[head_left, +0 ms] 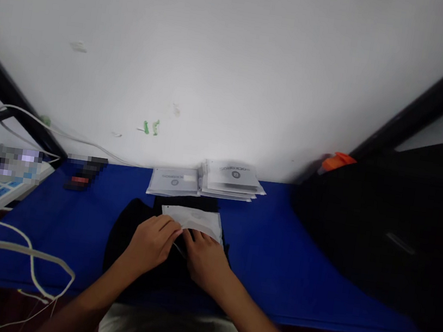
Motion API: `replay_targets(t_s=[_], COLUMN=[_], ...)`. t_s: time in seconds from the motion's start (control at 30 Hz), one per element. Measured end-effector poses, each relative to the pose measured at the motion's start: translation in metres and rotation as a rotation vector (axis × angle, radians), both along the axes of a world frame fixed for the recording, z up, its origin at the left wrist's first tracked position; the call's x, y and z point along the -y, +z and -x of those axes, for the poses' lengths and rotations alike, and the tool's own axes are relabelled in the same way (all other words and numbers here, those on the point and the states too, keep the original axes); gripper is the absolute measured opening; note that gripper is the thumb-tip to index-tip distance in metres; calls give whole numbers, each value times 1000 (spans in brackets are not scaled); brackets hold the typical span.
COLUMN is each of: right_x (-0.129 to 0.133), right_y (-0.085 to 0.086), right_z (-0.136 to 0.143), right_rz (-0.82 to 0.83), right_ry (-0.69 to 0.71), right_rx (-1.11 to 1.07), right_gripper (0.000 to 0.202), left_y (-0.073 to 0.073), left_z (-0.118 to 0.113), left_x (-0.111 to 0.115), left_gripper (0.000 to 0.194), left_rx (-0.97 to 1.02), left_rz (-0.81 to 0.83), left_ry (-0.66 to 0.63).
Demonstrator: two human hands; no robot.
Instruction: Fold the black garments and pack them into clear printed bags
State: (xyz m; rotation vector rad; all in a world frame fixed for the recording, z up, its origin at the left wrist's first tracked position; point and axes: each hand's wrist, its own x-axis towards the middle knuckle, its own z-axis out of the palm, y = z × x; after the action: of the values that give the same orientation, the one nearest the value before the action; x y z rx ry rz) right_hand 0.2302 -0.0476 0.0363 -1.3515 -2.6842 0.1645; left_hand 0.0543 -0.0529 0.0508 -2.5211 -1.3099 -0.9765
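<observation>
At the near middle of the blue table, a pale bag lies over black cloth, between two bare hands. The left hand has its thumb and forefinger closed together, pinching the bag's near edge. The right hand is tucked in at that same edge, its fingertips hidden under the pale sheet — whether they grip anything, I cannot tell.

Just behind the cloth, near the wall, sits an uneven stack of pale printed packets, with one more packet lying flat against its left side. On the left are a white power strip with blue sockets, a loose white cable and a dark, blurred item. To the right stands a big black mass — too dark to make out — with something orange beside its top.
</observation>
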Motion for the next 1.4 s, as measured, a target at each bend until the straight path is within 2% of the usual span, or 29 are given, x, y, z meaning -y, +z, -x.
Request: replay_targets(t_s=[0.1,0.17,0.3,0.37,0.43,0.53,0.63,0.7,0.77,0.83,0.97,1.03,1.07,1.13,1.17,1.27,1.33,1.4], right_x=[-6,-7,3,10,15,16,13,10,7,6,4,2,2,0,-1,-3,-4,-5], right_y=[-5,-2,20,30,35,35,34,37,42,49,56,53,50,44,41,32,26,20], right_z=[0,-6,-30,-43,-56,-69,-78,-84,-91,-98,-106,-104,-102,-97,-93,-84,-80,-79], right_rz=[-65,-83,-32,-20,-2,60,91,72,32,-28,-109,-100,-91,-74,-69,-58,-60,-86], right_ry=[3,85,324,362,365,384,373,351,334,325,310,298,296,300,309,368,403,412], right_rx=[8,-19,-137,-235,-359,-558,-638,-653,-707,-806,-989,-990,-971,-913,-885,-800,-735,-677], right_gripper=[40,35,33,36,40,40,36,34,32,29,23,22,21,23,25,35,38,40], left_y=[0,2,7,5,-2,-18,-29,-30,-25,-13,16,23,23,16,10,-12,-23,-27], left_z=[1,3,9,11,9,2,-7,-8,-2,11,42,54,58,63,65,67,67,63], left_x=[-1,-1,0,2,5,13,19,19,14,5,-24,-45,-56,-82,-95,-130,-145,-152], left_gripper=[18,17,45,57,61,57,43,29,23,21,17,17,18,23,26,23,21,20], left_rx=[21,50,51,29,-22,-153,-256,-286,-261,-146,165,252,263,220,167,85,53,39], left_rz=[18,52,245,376,485,537,490,455,393,261,-104,-177,-160,3,141,322,411,486], left_ry=[-18,-45,-182,-266,-331,-333,-276,-237,-181,-95,147,231,255,270,261,193,149,112])
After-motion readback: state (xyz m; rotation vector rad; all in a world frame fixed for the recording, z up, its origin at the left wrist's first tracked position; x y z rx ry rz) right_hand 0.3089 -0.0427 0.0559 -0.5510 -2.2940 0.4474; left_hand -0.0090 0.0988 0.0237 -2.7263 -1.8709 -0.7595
